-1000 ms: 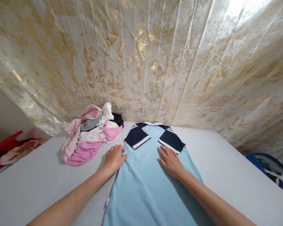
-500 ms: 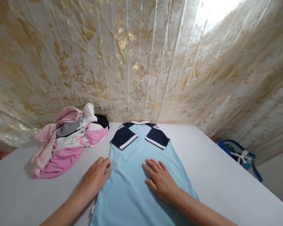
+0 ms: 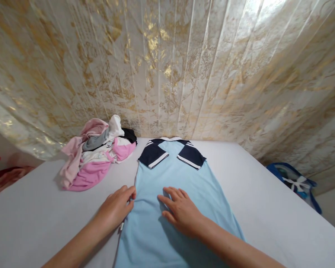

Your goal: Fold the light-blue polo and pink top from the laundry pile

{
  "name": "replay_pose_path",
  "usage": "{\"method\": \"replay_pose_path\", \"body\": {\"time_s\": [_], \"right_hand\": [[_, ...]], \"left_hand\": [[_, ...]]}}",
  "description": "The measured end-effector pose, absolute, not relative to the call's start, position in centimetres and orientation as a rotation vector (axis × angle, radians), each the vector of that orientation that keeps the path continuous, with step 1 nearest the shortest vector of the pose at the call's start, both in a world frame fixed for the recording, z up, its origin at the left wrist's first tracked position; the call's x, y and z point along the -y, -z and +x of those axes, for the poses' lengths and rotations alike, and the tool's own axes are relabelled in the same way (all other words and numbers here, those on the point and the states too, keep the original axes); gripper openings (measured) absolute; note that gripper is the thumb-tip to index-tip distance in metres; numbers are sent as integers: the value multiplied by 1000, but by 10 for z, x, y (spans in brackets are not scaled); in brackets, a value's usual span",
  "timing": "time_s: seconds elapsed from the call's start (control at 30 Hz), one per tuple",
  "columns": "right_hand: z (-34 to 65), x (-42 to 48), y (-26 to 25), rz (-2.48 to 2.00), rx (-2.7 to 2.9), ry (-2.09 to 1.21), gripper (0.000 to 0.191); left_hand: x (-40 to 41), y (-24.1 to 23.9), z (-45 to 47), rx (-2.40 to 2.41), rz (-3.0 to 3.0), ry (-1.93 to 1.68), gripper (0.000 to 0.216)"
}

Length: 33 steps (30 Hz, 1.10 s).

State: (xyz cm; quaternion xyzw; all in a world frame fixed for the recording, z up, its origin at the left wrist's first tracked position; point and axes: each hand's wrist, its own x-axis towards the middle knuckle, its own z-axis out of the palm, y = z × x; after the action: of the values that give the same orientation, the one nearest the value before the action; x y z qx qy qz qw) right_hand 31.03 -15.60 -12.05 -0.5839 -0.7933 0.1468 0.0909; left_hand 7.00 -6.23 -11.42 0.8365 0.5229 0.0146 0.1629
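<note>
A light blue shirt (image 3: 184, 178) lies spread out on the table, its collar at the far end. Its navy sleeves (image 3: 153, 155), trimmed in white, are folded inward over the chest. At the shirt's left edge, my left hand (image 3: 118, 203) has its fingers curled in and appears to pinch the fabric. Over the middle of the shirt is my right hand (image 3: 181, 212), palm down with fingers apart. A shadow falls below it; whether the fingertips touch the cloth is hard to tell. The shirt's near end runs out of view.
A heap of pink, white, grey and black clothes (image 3: 97, 160) lies at the back left of the white table (image 3: 257, 208). Behind the table hangs a gold-patterned curtain (image 3: 167, 74). Beyond the right edge sits a blue-trimmed clear bag (image 3: 296, 182). Reddish cloth (image 3: 8, 180) shows at far left.
My right hand has moved left across the shirt, and its fingers are a little more bent. My left hand stays at the left edge. The whole view has shifted slightly.
</note>
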Motion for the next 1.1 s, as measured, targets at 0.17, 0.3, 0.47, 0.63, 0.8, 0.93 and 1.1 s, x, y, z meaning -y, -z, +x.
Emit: {"method": "replay_pose_path", "body": {"time_s": [0.17, 0.3, 0.47, 0.63, 0.8, 0.93, 1.1], "right_hand": [[299, 182, 100, -1386, 2491, -720, 35], [309, 148, 93, -1623, 2362, -546, 31], [314, 78, 117, -1863, 2257, -168, 42], [324, 87, 122, -1879, 2309, -116, 37], [372, 163, 115, -1960, 2297, -196, 36], [411, 239, 121, -2091, 2143, -287, 37], [431, 300, 121, -2202, 1976, -367, 27]], "left_hand": [[54, 110, 74, -1536, 2538, -231, 23], [23, 124, 117, -1160, 2565, -472, 37], [-12, 157, 153, -1076, 2617, -437, 44], [-14, 174, 144, -1075, 2758, -397, 45], [-8, 167, 143, -1098, 2762, -268, 45], [-9, 165, 143, -1102, 2750, -221, 48], [-6, 160, 145, -1064, 2737, -168, 48]]}}
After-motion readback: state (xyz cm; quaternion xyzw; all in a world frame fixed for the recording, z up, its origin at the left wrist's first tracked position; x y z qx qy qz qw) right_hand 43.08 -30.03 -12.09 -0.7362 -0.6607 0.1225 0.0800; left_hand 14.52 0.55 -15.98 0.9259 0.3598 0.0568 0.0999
